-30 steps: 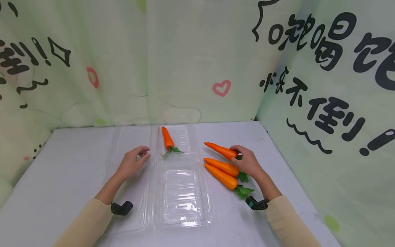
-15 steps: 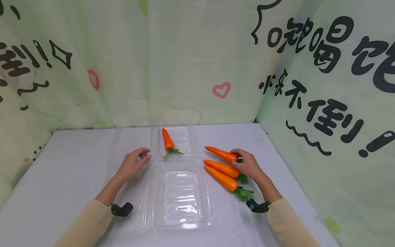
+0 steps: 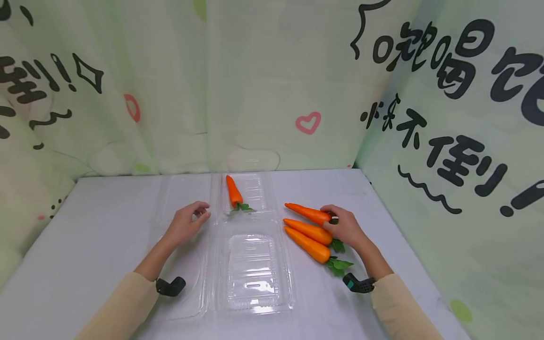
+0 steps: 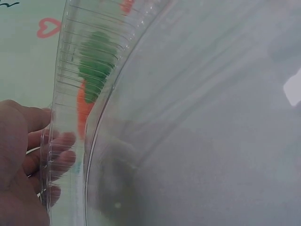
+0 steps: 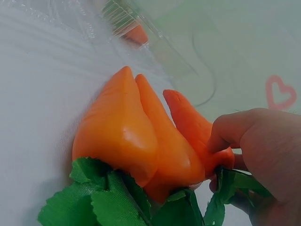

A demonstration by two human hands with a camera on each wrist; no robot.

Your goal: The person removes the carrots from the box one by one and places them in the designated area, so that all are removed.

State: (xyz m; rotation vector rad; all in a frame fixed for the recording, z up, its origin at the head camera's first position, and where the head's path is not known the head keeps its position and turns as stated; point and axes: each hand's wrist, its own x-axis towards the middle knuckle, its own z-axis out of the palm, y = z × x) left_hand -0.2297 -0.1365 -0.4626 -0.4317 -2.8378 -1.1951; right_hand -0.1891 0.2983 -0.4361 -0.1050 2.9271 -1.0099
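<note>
My right hand [image 3: 345,229] pinches the leafy end of the farthest of three orange carrots [image 3: 306,212] on the table's right side. In the right wrist view, thumb and fingers [image 5: 230,129] close around its top, with green leaves beneath the hand. Two more carrots [image 3: 308,241] lie side by side just nearer. My left hand [image 3: 187,222] hovers by the left edge of the clear plastic containers, its fingers loosely bent. In the left wrist view, its fingertips [image 4: 66,141] show through a ribbed clear wall. One carrot [image 3: 233,191] lies in the far clear container [image 3: 259,198].
A near clear plastic container [image 3: 255,269] stands in front of the far one, with transparent lids [image 3: 182,293] spread to their left. A white table [image 3: 97,236] supports everything. Pale green curtains [image 3: 255,94] with black lettering hang behind and at the right.
The right hand and the carrot it pinches have lowered slightly towards the two nearer carrots. The left hand keeps about the same place; the head view has shifted slightly.
</note>
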